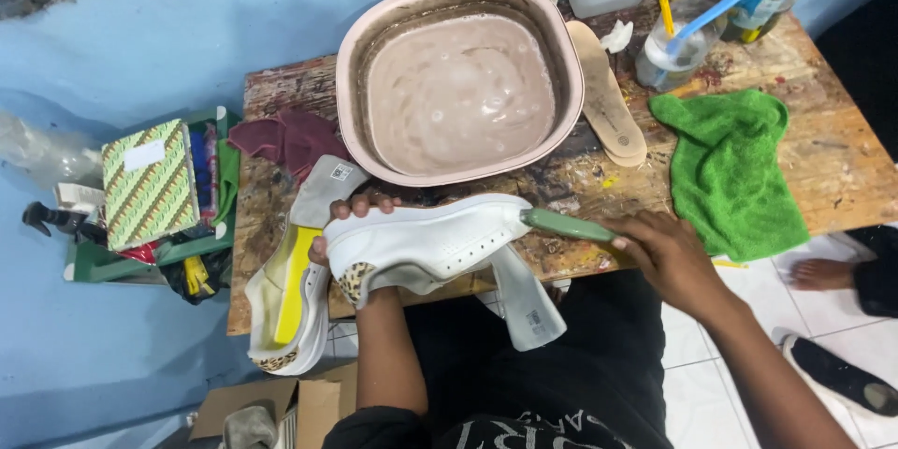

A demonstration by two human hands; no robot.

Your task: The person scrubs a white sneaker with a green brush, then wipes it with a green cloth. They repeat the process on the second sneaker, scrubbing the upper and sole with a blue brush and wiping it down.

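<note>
Black fabric of the person's clothing [552, 365] fills the lower middle of the view, with both forearms rising from it. Left hand [360, 220]: fingers curled around the heel end of a white low-top sneaker with a leopard-print heel patch [426, 238], fingertips showing over the upper edge; the grip is closed on the shoe. The sneaker lies on its side, held over the front edge of the paint-stained wooden table [842, 168], with its grey tongue hanging down toward the lap. Right hand [669, 253]: fingers closed around a green-handled brush [566, 224], whose working end touches the toe end of the sneaker. The bristles cannot be made out.

Just left of the held shoe, a second white sneaker with a yellow lining [290, 295] rests at the table's front left corner, partly overhanging it. Behind both shoes stands a pink rounded-square plastic basin of cloudy, foamy water [458, 79]. A beige shoe insole [608, 94] lies just right of the basin, touching or nearly touching its rim. A green terry cloth [734, 168] lies crumpled on the right part of the table. A dark red cloth [290, 140] lies left of the basin. A clear jar holding a blue toothbrush and a yellow tool [669, 51] stands behind the insole. Off the table's left edge, a green crate holding a patterned notebook [150, 187] sits on the blue floor.
</note>
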